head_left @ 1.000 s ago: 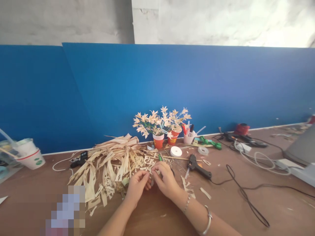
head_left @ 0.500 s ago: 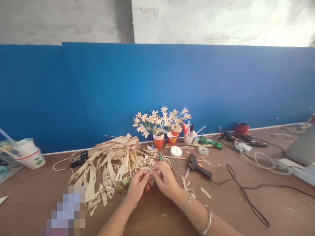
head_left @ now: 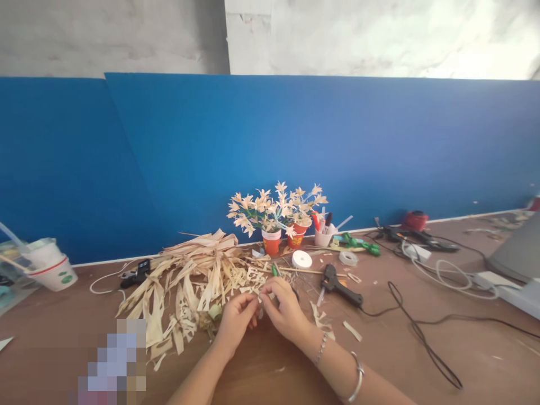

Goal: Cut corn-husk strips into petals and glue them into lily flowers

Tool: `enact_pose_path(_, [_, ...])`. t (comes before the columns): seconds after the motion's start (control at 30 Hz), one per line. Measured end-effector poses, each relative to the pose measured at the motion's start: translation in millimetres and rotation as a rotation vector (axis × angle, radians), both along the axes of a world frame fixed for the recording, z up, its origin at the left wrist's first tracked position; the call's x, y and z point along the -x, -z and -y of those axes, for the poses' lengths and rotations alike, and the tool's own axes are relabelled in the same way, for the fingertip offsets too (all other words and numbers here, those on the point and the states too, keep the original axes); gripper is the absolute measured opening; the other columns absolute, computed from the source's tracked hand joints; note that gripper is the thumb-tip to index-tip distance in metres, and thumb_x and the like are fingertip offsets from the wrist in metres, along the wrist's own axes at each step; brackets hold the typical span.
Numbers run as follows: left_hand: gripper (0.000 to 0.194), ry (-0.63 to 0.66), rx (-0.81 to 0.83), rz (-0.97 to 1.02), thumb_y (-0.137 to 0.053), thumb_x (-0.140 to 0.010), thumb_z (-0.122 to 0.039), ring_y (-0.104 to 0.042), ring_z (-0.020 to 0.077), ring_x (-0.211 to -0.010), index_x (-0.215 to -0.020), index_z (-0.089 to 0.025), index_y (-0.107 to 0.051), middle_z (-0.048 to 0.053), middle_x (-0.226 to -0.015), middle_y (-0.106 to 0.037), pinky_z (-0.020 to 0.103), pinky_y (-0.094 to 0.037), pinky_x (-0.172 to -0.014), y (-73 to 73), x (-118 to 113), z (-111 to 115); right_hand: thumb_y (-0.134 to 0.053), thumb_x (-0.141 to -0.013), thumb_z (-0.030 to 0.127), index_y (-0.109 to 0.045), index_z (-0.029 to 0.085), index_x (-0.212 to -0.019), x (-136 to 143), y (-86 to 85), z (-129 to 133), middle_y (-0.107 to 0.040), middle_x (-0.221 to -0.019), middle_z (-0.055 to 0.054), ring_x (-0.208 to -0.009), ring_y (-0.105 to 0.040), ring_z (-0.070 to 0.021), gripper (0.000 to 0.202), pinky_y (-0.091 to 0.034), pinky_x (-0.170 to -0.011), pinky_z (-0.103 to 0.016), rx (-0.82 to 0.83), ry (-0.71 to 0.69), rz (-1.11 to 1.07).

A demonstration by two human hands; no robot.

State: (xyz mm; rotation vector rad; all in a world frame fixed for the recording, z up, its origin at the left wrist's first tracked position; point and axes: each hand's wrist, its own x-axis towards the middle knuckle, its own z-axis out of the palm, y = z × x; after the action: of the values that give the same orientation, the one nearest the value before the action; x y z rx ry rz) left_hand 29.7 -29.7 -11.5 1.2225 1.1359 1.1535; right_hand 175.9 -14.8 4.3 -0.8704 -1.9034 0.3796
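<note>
My left hand (head_left: 237,318) and my right hand (head_left: 283,306) meet over the front of the table, fingertips almost touching. Both are closed in a pinch. Whatever small piece is between them is too small to make out. Just left of my left hand spreads a heap of dried corn husks (head_left: 206,270), pale and torn into strips. Cut husk scraps (head_left: 255,278) lie beyond my fingers. A black glue gun (head_left: 341,287) rests on its side to the right of my right hand.
Two red paper cups hold pale husk flowers (head_left: 272,205) by the blue panel (head_left: 253,135). A white tape roll (head_left: 302,259) and a cup of pens (head_left: 324,237) stand nearby. Black cable (head_left: 415,332) loops across the right side. White cups (head_left: 54,270) stand far left.
My fingertips have shifted very slightly, with the left ones a touch closer to the right. Everything else on the table stays in place.
</note>
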Motion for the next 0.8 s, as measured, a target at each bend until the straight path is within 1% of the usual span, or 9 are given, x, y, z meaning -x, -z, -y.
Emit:
enact_pose_path(0.1, [0.032, 0.003, 0.001, -0.008, -0.062, -0.071, -0.044, -0.045, 0.0074, -0.043, -0.081, -0.014, -0.062, -0.004, -0.054, -0.054, 0.019, -0.034, -0.043, -1.4, 0.3, 0.5, -0.05, -0.085, 0.017, -0.053, 0.02, -0.081, 0.0, 0.1, 0.1, -0.057, -0.084, -0.005, -0.083, -0.053, -0.0182, 0.006, -0.041, -0.077, -0.032, 0.004, -0.007, -0.005])
enact_pose_path(0.27, [0.029, 0.001, -0.05, -0.058, -0.058, -0.074, -0.044, -0.045, 0.0075, -0.044, -0.074, -0.014, -0.061, -0.003, -0.056, -0.054, 0.02, -0.035, -0.044, 0.0, 1.8, -0.3, -0.05, -0.085, 0.017, -0.054, 0.019, -0.08, -0.1, 1.7, 0.1, -0.057, -0.084, -0.005, -0.082, -0.053, -0.0181, 0.007, -0.041, -0.076, -0.032, 0.003, -0.009, -0.009])
enact_pose_path(0.47, [0.029, -0.001, -0.083, -0.089, -0.057, -0.076, -0.043, -0.045, 0.0082, -0.045, -0.07, -0.015, -0.059, -0.003, -0.056, -0.053, 0.02, -0.035, -0.045, 1.9, 3.6, -0.5, -0.051, -0.085, 0.017, -0.054, 0.019, -0.08, 0.4, 0.5, 0.5, -0.058, -0.083, -0.004, -0.083, -0.054, -0.0179, 0.007, -0.041, -0.077, -0.031, 0.001, -0.008, -0.015])
enact_pose_path(0.67, [0.027, -0.013, -0.103, -0.092, -0.057, -0.076, -0.042, -0.045, 0.0088, -0.046, -0.073, -0.015, -0.061, -0.003, -0.055, -0.053, 0.021, -0.037, -0.047, 3.6, 4.7, -1.1, -0.05, -0.086, 0.017, -0.054, 0.019, -0.083, 0.3, -2.4, 2.2, -0.058, -0.085, -0.004, -0.083, -0.054, -0.0173, 0.006, -0.042, -0.077, -0.031, 0.003, -0.024, -0.025])
enact_pose_path(0.8, [0.027, -0.047, -0.074, -0.061, -0.059, -0.074, -0.042, -0.046, 0.009, -0.045, -0.075, -0.015, -0.061, -0.003, -0.055, -0.054, 0.021, -0.036, -0.046, 3.0, 4.2, -1.1, -0.045, -0.088, 0.015, -0.053, 0.02, -0.088, -1.0, -4.1, 1.8, -0.057, -0.087, -0.005, -0.085, -0.053, -0.0174, 0.01, -0.042, -0.078, -0.03, 0.013, -0.01, -0.076])
